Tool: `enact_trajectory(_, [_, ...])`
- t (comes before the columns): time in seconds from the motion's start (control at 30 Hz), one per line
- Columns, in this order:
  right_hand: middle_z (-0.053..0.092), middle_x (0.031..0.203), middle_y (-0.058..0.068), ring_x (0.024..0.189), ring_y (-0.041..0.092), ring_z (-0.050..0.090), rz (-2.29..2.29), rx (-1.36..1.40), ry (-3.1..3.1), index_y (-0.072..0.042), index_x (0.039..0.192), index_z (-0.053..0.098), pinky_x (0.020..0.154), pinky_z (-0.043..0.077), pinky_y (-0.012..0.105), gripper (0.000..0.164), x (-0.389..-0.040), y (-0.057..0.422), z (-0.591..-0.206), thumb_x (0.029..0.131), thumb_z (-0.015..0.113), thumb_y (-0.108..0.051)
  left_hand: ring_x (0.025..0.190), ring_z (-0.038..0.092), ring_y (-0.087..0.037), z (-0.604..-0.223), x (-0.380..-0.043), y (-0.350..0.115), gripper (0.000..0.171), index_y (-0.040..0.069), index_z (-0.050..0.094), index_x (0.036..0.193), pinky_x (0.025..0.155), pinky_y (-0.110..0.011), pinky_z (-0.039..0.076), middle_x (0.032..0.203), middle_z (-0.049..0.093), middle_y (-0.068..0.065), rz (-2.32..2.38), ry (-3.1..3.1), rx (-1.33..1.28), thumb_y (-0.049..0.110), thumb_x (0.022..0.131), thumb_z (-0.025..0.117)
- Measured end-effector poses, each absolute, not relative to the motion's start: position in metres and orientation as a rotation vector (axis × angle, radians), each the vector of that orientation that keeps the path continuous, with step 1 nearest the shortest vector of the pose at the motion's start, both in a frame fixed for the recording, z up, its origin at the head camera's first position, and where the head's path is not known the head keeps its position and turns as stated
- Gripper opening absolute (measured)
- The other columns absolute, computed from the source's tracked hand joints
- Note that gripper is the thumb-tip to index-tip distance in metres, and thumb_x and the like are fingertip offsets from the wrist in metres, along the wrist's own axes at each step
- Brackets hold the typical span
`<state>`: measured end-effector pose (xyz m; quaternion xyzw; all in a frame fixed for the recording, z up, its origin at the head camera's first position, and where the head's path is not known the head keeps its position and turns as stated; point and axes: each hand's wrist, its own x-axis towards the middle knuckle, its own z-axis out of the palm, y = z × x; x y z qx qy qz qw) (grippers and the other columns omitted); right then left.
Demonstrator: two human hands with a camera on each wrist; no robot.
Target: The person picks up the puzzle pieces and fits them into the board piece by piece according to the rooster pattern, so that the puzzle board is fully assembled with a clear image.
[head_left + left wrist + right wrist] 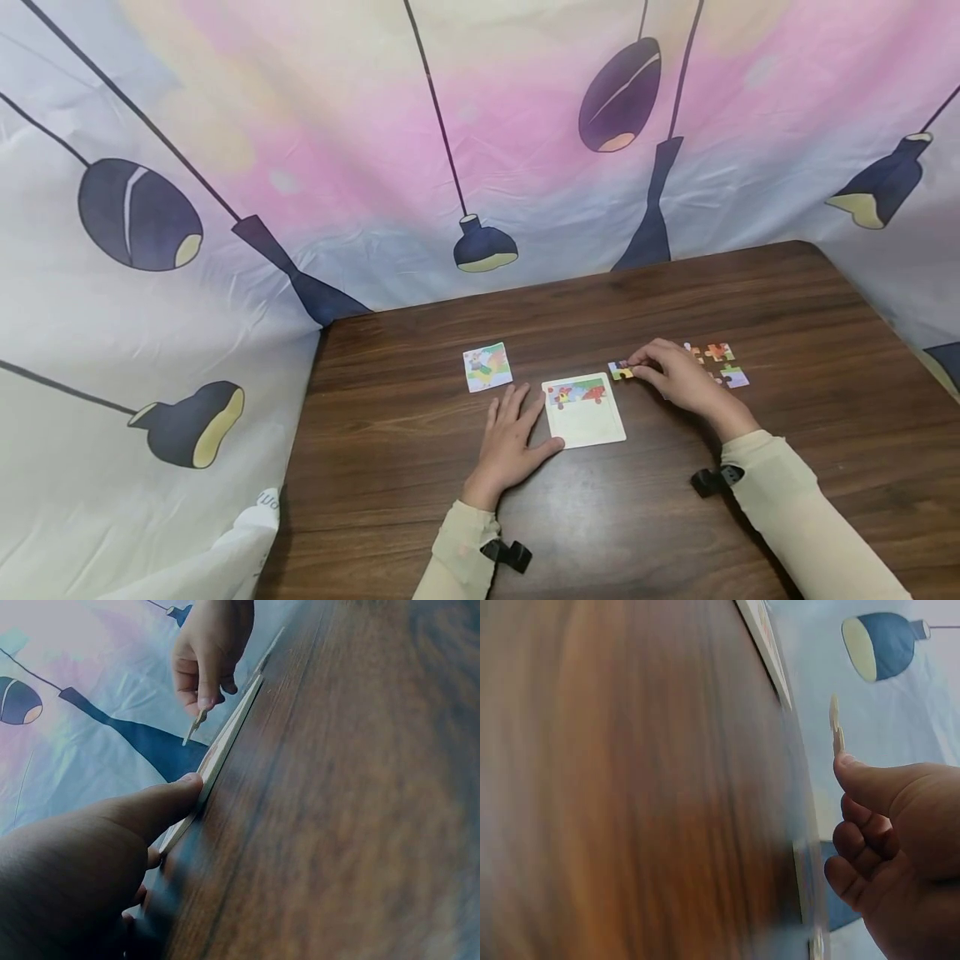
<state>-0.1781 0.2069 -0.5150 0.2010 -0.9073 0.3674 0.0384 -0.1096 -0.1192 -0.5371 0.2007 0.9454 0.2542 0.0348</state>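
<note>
My right hand (678, 379) pinches a jigsaw piece (621, 370) between thumb and fingertips, just off the upper right corner of a white puzzle tray (587, 429). In the right wrist view, the pinched piece (836, 724) stands edge-on, raised off the table. Pieces with a colourful picture (577, 392) fill the upper strip of the tray; its lower part is bare white. My left hand (512, 446) lies beside the tray's left edge with fingers extended. Its thumb (184, 791) touches the tray's edge near the lower left corner.
Several loose jigsaw pieces (720, 352) lie on the table right of my right hand, which partly hides them. A small square picture card (487, 367) lies beyond my left fingers. The brown wooden table (390, 442) ends at a printed cloth backdrop (360, 250).
</note>
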Motion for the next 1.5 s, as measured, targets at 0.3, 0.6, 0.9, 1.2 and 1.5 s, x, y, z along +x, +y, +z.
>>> enact_trajectory(0.3, [0.066,0.099,0.001,0.089,0.016,0.059,1.201,0.666,-2.796,-0.009,0.105,0.077,0.078,0.052,0.041,0.006,-0.166,0.175,-0.518,0.1,0.073,-0.008,0.161,0.017,-0.036,-0.536,-0.111,-0.117,0.078,0.015,0.047,0.161,0.128,-0.062,0.013,0.171,0.032,-0.014,0.776,2.913,0.625,0.056,0.099,0.067])
enact_trajectory(0.6, [0.068,0.1,-0.002,0.093,0.018,0.059,1.245,0.802,-2.748,-0.012,0.102,0.077,0.082,0.051,0.042,0.007,-0.159,0.143,-0.518,0.098,0.075,-0.007,0.161,0.017,-0.039,-0.533,-0.113,-0.119,0.077,0.013,0.047,0.161,0.127,-0.064,0.014,0.17,0.032,-0.015,0.785,2.92,0.634,0.054,0.1,0.067])
enact_trajectory(0.9, [0.071,0.1,-0.005,0.1,0.022,0.064,1.162,0.893,-2.732,-0.016,0.099,0.078,0.088,0.043,0.051,0.007,-0.155,0.126,-0.521,0.096,0.078,-0.009,0.161,0.015,-0.036,-0.532,-0.117,-0.122,0.078,0.015,0.046,0.162,0.128,-0.062,0.012,0.171,0.03,-0.014,0.764,2.912,0.638,0.057,0.1,0.066])
enact_trajectory(1.2, [0.071,0.102,-0.008,0.104,0.021,0.064,1.131,0.867,-2.788,-0.019,0.099,0.079,0.084,0.036,0.045,0.007,-0.156,0.124,-0.523,0.097,0.078,-0.013,0.161,0.016,-0.038,-0.531,-0.117,-0.122,0.077,0.014,0.046,0.162,0.127,-0.063,0.012,0.17,0.031,-0.015,0.776,2.926,0.657,0.055,0.1,0.066])
enact_trajectory(1.5, [0.07,0.101,-0.009,0.104,0.022,0.063,1.116,0.87,-2.808,-0.018,0.101,0.08,0.082,0.036,0.043,0.006,-0.152,0.125,-0.526,0.097,0.078,-0.014,0.162,0.013,-0.035,-0.533,-0.112,-0.12,0.078,0.016,0.044,0.163,0.129,-0.06,0.011,0.172,0.028,-0.012,0.777,2.888,0.622,0.057,0.1,0.065])
